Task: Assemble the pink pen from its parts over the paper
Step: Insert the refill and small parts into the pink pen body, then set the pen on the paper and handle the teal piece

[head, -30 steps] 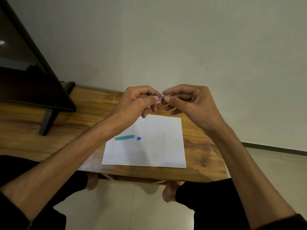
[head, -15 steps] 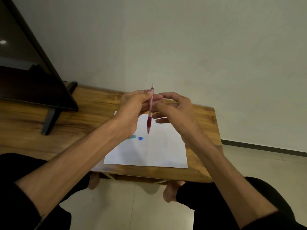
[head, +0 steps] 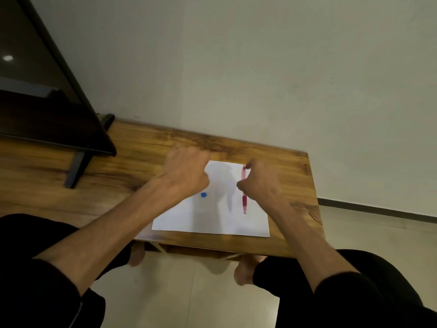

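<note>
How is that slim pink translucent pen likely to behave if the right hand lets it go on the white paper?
The slim pink translucent pen looks round-barrelled, so it may well roll on the flat white sheet of paper. It looks like thin plastic, so it is probably light and stiff. The right hand has fingers curled round its upper part; the smooth barrel could slip in a loose pinch.

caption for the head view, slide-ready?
Right hand sets the pink pen on the white paper sheet; left hand blurred.
</note>
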